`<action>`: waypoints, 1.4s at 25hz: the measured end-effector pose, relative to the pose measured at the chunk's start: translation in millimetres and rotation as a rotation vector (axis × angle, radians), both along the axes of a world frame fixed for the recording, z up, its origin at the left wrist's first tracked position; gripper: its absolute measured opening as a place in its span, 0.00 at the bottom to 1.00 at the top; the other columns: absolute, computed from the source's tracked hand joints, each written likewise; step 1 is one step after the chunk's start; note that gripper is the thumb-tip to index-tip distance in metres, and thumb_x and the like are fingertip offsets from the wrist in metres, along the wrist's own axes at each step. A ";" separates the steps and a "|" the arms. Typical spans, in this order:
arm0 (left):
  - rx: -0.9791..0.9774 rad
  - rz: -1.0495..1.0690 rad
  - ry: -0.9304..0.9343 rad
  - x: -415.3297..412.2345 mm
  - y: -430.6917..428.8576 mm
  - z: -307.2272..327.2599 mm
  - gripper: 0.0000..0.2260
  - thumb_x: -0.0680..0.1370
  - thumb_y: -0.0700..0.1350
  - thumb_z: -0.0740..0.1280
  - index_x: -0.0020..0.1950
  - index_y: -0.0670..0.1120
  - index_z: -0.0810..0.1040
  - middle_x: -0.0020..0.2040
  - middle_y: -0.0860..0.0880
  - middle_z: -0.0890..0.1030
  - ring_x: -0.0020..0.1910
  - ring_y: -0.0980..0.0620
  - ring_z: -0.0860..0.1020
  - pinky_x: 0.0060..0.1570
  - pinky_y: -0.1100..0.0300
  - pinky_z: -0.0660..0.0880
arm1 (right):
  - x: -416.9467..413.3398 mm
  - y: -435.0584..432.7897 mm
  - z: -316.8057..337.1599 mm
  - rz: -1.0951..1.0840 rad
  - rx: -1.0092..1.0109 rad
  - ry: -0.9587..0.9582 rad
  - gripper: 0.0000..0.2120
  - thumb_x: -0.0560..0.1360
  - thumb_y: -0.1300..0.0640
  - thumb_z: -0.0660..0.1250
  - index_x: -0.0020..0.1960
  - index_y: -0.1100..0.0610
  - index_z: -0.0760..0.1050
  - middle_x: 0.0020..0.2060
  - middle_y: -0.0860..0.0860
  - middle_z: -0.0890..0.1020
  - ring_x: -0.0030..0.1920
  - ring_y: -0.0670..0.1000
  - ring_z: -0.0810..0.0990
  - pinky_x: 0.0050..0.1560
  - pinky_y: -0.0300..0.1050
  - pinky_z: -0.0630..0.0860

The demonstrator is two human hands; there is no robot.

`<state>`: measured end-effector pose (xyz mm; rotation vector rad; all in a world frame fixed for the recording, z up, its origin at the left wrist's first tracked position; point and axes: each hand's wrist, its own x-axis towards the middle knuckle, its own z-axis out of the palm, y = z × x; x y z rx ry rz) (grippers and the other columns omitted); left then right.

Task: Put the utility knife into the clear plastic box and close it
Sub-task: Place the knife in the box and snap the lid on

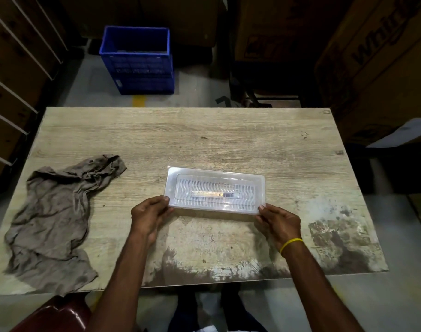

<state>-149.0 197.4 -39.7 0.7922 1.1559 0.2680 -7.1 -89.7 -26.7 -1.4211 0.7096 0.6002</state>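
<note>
Fingers [166,199] of both hands pinch the lidded clear plastic box's [259,182] near corners (utility knife [214,194] between them, inside).

Light falls from above onto the middle of the desk [204,140], leaving its wood grain bright and clear, while the surroundings sink into deep shadow. A white glare sits on the lid of the clear plastic box [215,190], washing out what lies under it. The wide lens bends the desk's edges and corners outward. The blue crate [137,61] behind looks soft and slightly blurred, and the forearms darken toward the bottom edge.
</note>
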 end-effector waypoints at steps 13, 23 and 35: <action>0.497 -0.089 0.323 84.4 12.2 5.4 0.13 0.74 0.52 0.75 0.45 0.41 0.86 0.43 0.47 0.84 0.44 0.48 0.81 0.49 0.58 0.76 | 60.1 58.2 -10.1 -0.040 -0.264 -0.215 0.12 0.67 0.50 0.79 0.32 0.53 0.80 0.30 0.45 0.79 0.34 0.48 0.76 0.46 0.42 0.74; 0.587 -0.094 0.325 91.3 9.9 0.2 0.12 0.76 0.49 0.74 0.44 0.40 0.83 0.41 0.46 0.82 0.44 0.45 0.81 0.48 0.56 0.77 | 65.7 61.5 -12.8 0.007 -0.376 -0.262 0.14 0.69 0.49 0.77 0.33 0.57 0.80 0.31 0.50 0.80 0.39 0.52 0.78 0.46 0.42 0.72; 1.627 -0.916 0.229 81.8 -59.5 -34.0 0.24 0.84 0.45 0.55 0.81 0.44 0.62 0.82 0.46 0.61 0.82 0.46 0.57 0.80 0.45 0.54 | -9.1 106.4 -38.6 1.077 -1.098 -1.199 0.26 0.82 0.52 0.55 0.79 0.55 0.60 0.79 0.54 0.60 0.79 0.57 0.56 0.77 0.59 0.57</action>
